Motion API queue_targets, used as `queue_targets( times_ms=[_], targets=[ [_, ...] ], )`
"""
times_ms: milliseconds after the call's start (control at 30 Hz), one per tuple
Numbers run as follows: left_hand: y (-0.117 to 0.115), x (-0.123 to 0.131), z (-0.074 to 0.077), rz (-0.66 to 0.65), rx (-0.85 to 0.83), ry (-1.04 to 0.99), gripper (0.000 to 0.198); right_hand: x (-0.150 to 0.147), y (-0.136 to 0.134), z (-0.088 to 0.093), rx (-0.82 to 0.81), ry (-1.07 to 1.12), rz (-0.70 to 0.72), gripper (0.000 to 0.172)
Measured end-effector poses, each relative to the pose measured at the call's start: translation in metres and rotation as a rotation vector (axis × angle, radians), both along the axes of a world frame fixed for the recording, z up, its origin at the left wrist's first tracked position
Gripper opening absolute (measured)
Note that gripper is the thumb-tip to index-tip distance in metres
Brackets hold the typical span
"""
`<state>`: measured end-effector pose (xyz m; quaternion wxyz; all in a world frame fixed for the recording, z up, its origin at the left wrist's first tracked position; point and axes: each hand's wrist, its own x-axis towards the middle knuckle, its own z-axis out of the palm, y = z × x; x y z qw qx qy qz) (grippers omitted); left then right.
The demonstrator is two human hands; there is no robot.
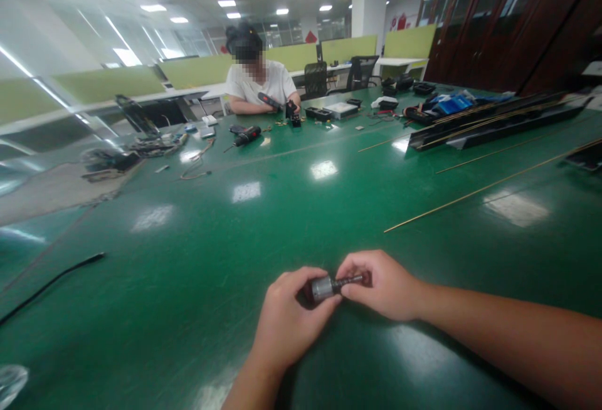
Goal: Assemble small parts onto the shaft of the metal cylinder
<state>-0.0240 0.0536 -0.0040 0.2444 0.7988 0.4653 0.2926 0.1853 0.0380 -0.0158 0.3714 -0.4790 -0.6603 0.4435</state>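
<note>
My left hand (289, 319) grips a small grey metal cylinder (322, 288), a motor-like part, just above the green table (197, 310). A thin dark shaft (348, 281) sticks out of the cylinder to the right. My right hand (380, 284) pinches that shaft between its fingertips. Both hands meet near the table's front edge, and most of the cylinder is hidden inside my left fingers.
A black cable (51, 281) lies at the left. Thin brass rods (475, 190) and long black rails (493, 121) stretch across the right side. At the far end a seated person (258, 84) works among an electric screwdriver (247, 136), trays and small parts.
</note>
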Motion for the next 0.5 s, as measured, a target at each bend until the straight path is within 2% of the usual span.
queue_targets(
  times_ms=[500],
  targets=[
    [-0.0003,0.0012,0.0000,-0.022,-0.025,0.031,0.023,0.0012,-0.0013,0.0027,0.039,-0.078,0.015,0.012]
  ],
)
